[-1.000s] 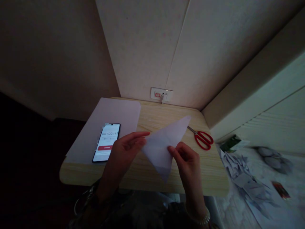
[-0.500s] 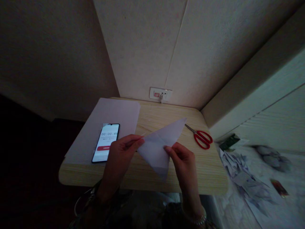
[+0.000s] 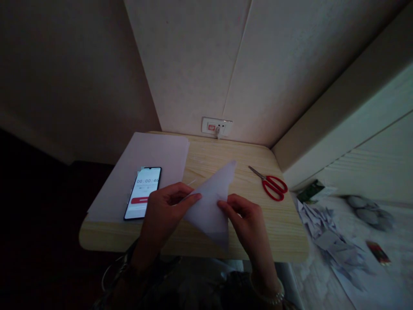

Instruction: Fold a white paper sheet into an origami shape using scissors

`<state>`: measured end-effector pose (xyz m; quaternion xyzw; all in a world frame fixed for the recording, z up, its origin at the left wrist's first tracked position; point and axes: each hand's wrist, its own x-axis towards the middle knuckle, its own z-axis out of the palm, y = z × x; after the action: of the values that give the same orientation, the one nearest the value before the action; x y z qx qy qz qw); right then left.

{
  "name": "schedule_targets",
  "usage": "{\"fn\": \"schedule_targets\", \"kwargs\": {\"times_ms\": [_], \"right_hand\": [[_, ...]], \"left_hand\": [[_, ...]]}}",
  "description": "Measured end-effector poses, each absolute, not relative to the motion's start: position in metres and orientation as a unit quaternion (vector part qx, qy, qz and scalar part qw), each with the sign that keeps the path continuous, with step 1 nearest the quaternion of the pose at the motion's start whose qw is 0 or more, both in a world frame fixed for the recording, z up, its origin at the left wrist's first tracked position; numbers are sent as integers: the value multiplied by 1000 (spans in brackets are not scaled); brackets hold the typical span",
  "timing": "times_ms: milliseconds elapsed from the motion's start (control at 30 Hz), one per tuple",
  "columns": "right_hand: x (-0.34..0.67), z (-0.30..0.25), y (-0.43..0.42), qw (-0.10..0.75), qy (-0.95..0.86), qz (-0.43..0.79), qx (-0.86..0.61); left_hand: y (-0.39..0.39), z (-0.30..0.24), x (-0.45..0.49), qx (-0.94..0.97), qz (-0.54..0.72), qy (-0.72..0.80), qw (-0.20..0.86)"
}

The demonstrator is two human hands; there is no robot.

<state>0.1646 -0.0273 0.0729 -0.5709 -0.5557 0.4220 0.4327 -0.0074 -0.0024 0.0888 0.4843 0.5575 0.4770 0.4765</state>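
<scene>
A white sheet folded into a triangle (image 3: pixel 213 200) is held just above a small light wooden table (image 3: pixel 284 241). My left hand (image 3: pixel 164 211) pinches its left corner with thumb and fingers closed on the paper. My right hand (image 3: pixel 247 219) grips the triangle's right edge near the lower point, fingers pressed together on it. The triangle's far tip points toward the wall.
A phone (image 3: pixel 143 193) with a running timer lies on a stack of white paper (image 3: pixel 161 150) at the table's left. Red-handled scissors (image 3: pixel 272 185) lie at the right. A wall socket (image 3: pixel 217 126) sits behind. Paper scraps (image 3: pixel 332 241) litter the surface to the right.
The triangle's far tip has swung left, away from the scissors, and the paper looks narrower. Both hands have closed in slightly toward each other.
</scene>
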Motion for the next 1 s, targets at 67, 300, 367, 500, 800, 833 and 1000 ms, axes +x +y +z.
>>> {"fn": "schedule_targets", "kwargs": {"times_ms": [67, 300, 367, 500, 800, 833, 1000], "right_hand": [[166, 72, -27, 422, -571, 409, -574], [170, 73, -30, 402, -608, 377, -572], [171, 72, -30, 392, -617, 359, -580], [170, 71, -32, 375, -634, 355, -576], [165, 76, -33, 363, -665, 313, -573], [164, 76, -33, 360, -668, 313, -571], [161, 75, -33, 351, -676, 317, -565]], "left_hand": [[-1, 89, -7, 483, 474, 543, 497], [2, 83, -12, 453, 481, 541, 520], [4, 79, -13, 460, 454, 528, 550], [6, 77, -12, 497, 409, 528, 554], [8, 76, -12, 575, 386, 541, 477], [7, 77, -12, 574, 389, 539, 478], [4, 80, -8, 567, 426, 550, 441]]}}
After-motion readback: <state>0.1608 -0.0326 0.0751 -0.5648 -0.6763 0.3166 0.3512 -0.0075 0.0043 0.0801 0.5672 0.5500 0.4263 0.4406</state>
